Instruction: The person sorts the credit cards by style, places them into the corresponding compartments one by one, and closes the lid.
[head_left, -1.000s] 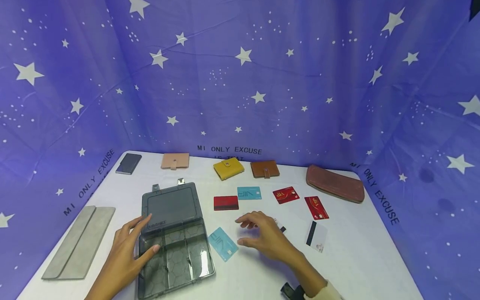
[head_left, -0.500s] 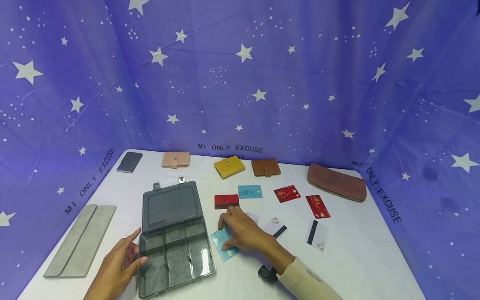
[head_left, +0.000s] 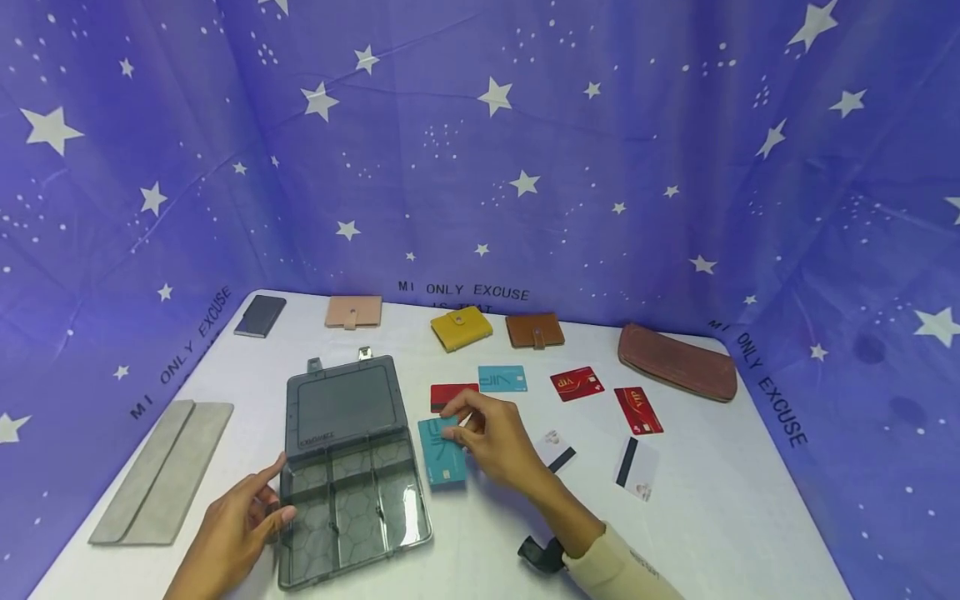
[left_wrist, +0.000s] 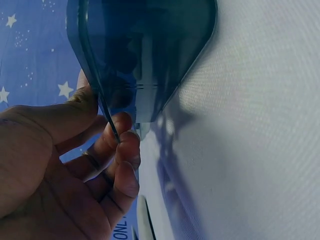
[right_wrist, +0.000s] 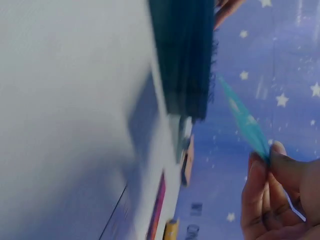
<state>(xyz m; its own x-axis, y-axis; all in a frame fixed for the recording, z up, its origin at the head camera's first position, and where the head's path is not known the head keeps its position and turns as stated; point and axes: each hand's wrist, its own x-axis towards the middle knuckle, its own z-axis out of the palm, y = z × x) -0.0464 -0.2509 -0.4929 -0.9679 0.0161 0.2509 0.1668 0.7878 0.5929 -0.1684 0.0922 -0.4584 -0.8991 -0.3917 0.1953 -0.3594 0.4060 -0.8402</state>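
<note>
A blue VIP card [head_left: 444, 458] is up off the table, pinched near one end between the thumb and fingers of my right hand [head_left: 498, 437]. In the right wrist view the blue card [right_wrist: 245, 120] appears almost edge-on. My left hand [head_left: 236, 525] grips the left rim of a grey see-through compartment box [head_left: 341, 575], thumb above and fingers curled at its side, as the left wrist view shows. The box's lid [head_left: 343, 404] lies folded back, with two clasps at the far end. A red card [head_left: 448, 395] with a dark stripe lies just beyond my right fingers, partly covered.
Another blue card [head_left: 504, 379], two red VIP cards [head_left: 576, 383] and white striped cards [head_left: 637, 468] lie to the right. Along the back are a dark card holder [head_left: 260, 316], pink [head_left: 353, 312], yellow [head_left: 461, 328] and brown wallets [head_left: 535, 330], and a long brown purse [head_left: 677, 362]. A grey pouch [head_left: 162, 473] lies left.
My right hand has come down onto the blue card beside the box, pinched it and lifted it. My left hand has drawn back from over the box to its left rim.
</note>
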